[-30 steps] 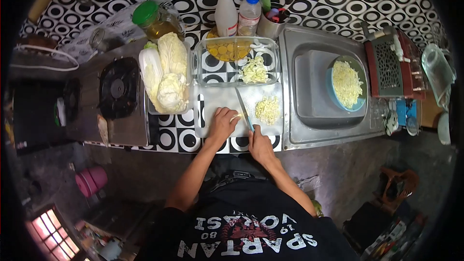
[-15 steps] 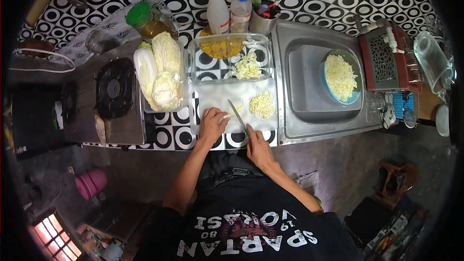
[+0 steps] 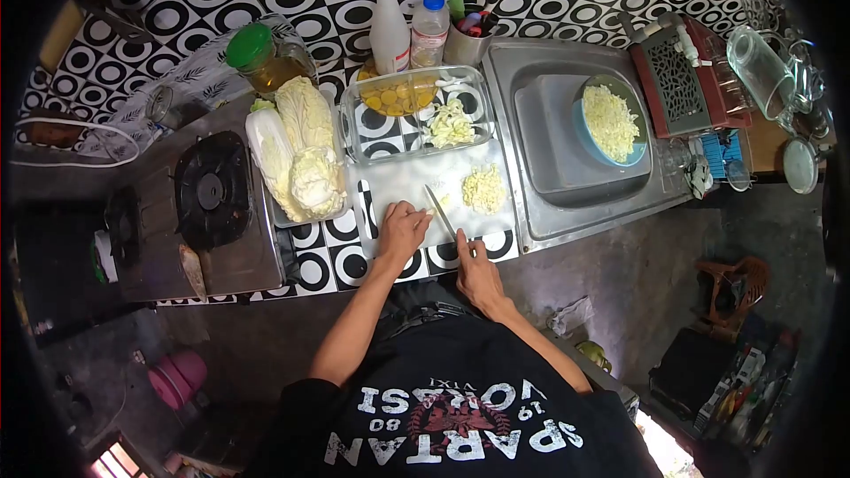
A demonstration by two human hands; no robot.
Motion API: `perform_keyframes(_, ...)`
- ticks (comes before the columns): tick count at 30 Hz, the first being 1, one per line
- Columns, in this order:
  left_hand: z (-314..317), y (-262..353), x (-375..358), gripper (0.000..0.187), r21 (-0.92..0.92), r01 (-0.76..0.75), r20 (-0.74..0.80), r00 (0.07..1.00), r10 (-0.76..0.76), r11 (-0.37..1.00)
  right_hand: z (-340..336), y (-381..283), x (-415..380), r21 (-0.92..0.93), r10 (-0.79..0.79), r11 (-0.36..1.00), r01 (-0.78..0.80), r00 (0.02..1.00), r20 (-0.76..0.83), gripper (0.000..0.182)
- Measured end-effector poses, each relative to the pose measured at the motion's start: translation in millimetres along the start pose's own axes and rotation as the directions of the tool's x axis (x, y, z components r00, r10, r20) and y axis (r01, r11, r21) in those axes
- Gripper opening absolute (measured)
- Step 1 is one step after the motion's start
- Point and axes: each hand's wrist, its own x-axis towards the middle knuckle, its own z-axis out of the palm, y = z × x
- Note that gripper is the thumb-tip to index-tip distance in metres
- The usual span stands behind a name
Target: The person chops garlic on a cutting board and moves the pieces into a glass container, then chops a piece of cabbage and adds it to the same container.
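My right hand [image 3: 479, 274] is closed round the handle of a knife [image 3: 440, 210], whose blade points up and left over the white cutting board [image 3: 385, 184]. Beside the blade, my left hand [image 3: 405, 230] pinches a small pale piece [image 3: 430, 212] on the board. A pile of chopped pale pieces [image 3: 483, 189] lies at the board's right side. Behind the board, a clear rectangular container [image 3: 358, 138] holds larger pale pieces [image 3: 450, 124]. To the left, heads of napa cabbage [image 3: 305, 128] fill another clear container.
On the left is a stove [image 3: 212, 193]. A metal sink [image 3: 551, 205] at right holds a bowl of chopped pale pieces [image 3: 611, 124]. Bottles [image 3: 390, 31], a green-lidded jar [image 3: 251, 46] and a utensil cup [image 3: 469, 40] stand behind; a red rack [image 3: 677, 80] is far right.
The whole view has tilted and shifted with the head. Both hands keep their places at the board, the right one still on the knife and the left one still pinching the small piece.
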Motion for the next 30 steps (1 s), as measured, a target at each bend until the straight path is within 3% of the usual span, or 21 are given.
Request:
perform_keyframes(2, 1, -1, 1, 0.01, -0.001, -0.004, -0.004, 1.0, 0.004, 1.0, 7, 0, 3, -0.049, 0.074, 0.996, -0.071, 0.996, 0.052, 0.081)
perform_keyframes(11, -9, 2, -6, 0.021, -0.018, -0.018, 0.004, 1.0, 0.018, 1.0, 23, 16, 8, -0.113, 0.001, 0.994, -0.002, 1.0, -0.007, 0.08)
perform_keyframes(21, -3, -10, -19, 0.021, -0.04, 0.028, 0.044, 0.999, -0.026, 0.999, 9, -7, 48, -0.144, 0.027, 0.989, -0.027, 1.0, -0.007, 0.071)
perform_keyframes(30, -2, -2, -10, 0.018, -0.049, 0.038, 0.057, 0.998, -0.036, 0.998, -17, -24, 28, -0.223, 0.102, 0.972, -0.072, 0.987, 0.124, 0.074)
